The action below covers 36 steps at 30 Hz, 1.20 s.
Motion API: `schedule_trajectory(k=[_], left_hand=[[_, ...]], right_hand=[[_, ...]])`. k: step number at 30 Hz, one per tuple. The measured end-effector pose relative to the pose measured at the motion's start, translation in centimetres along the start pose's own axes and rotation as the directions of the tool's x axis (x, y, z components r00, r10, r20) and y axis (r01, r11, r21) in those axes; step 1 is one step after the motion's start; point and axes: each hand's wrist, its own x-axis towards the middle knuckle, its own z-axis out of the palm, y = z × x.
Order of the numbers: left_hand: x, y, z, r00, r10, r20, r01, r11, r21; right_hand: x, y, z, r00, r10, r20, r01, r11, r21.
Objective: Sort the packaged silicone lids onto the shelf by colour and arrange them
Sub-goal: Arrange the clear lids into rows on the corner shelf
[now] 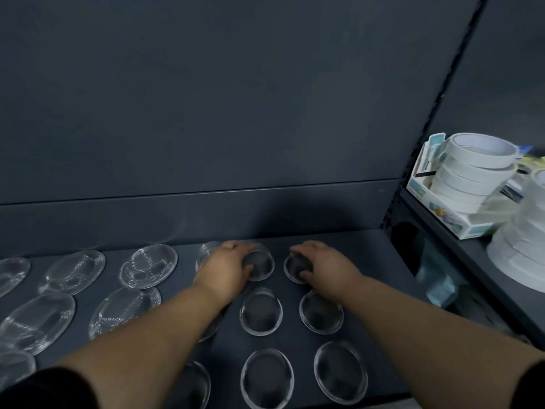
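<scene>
1. A dark grey shelf is seen from above, with a dark back panel rising behind it.
2. On the left part of the shelf, clear patterned lids are laid flat in rows, most of them set apart from one another.
3. On the right part, smooth round clear lids are laid flat in columns. One of them is partly covered by the left forearm.
4. On a neighbouring shelf to the right, a stack of white tape rolls is held in a white cardboard box. A second stack of tape rolls stands just beside it.
5. The left hand is laid on the rear left lid, at the back of the shelf. The fingers are curled over the lid's far edge and the thumb is set at its near side, so the lid is gripped.
6. The right hand is laid on the rear right lid. The fingers are curled round it with the thumb at the near edge, and much of the lid is hidden under the hand.
7. The two gripped lids lie side by side but apart, close to the back panel. Whether either is lifted off the shelf cannot be told.
</scene>
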Motion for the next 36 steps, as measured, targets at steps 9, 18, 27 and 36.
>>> schedule_trajectory(k=[9,18,27,36], left_hand=[[1.2,1.3,1.2,0.995,-0.075,-0.072,0.071,0.996,-0.053],[-5.8,3.7,1.6,0.994,-0.037,-0.099,0.028,0.995,-0.098],[-6.4,3.9,1.8,0.995,-0.095,-0.004,0.095,0.993,-0.074],[-11.0,5.7,2.1,0.977,-0.082,-0.199,0.048,0.984,-0.171]], right_hand=[[1.3,1.2,-0.4,0.999,0.008,-0.042,-0.006,0.999,0.048],[-5.3,1.2,-1.4,0.987,-0.005,-0.161,0.049,0.962,0.268],[-5.8,0.9,-0.6,0.999,-0.034,-0.043,0.043,0.971,0.236],[-9.8,1.9,-1.8,0.977,0.009,-0.215,0.065,0.94,0.336]])
